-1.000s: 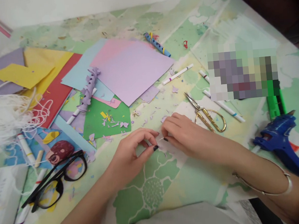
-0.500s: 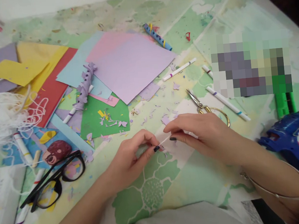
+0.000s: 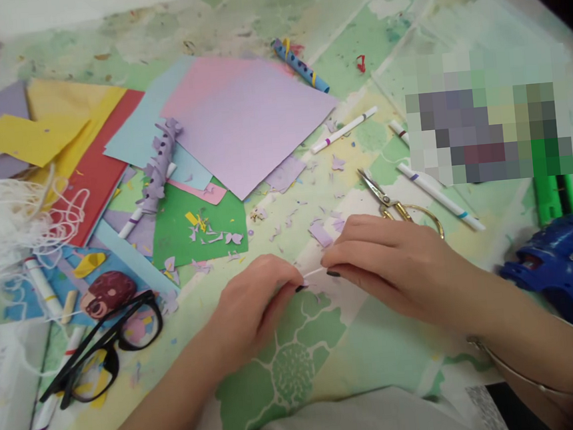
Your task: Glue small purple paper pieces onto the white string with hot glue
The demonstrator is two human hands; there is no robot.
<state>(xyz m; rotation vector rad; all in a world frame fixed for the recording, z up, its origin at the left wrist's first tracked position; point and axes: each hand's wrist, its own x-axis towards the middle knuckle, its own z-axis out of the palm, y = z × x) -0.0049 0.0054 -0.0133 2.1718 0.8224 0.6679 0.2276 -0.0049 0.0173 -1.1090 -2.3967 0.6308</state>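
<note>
Counter [image 3: 290, 375], covered in a green-and-white flowered cloth, holdings from left to right:

- Tangled white string [image 3: 6, 219], loose heap at the far left edge.
- Black-framed glasses [image 3: 108, 354], folded open, near the left forearm.
- Lilac rolled paper tube [image 3: 159, 166], lying on overlapping coloured sheets.
- Left hand [image 3: 254, 308], fingertips pinched shut on one end of the thin white strand [image 3: 314, 273].
- Thin white strand, stretched short between both hands, just above the counter at centre; material cannot be told.
- Right hand [image 3: 401, 268], thumb and forefinger clamped on the strand's other end.
- Gold-handled scissors [image 3: 396, 209], just behind the right hand, untouched.
- Blue glue gun [image 3: 556, 265], far right, untouched.

Step in hand, as judged: fine two-handed fingertip work on the strand. Further handling calls for a steady pinch at both ends, since the strand looks slight and easily dropped.
</note>
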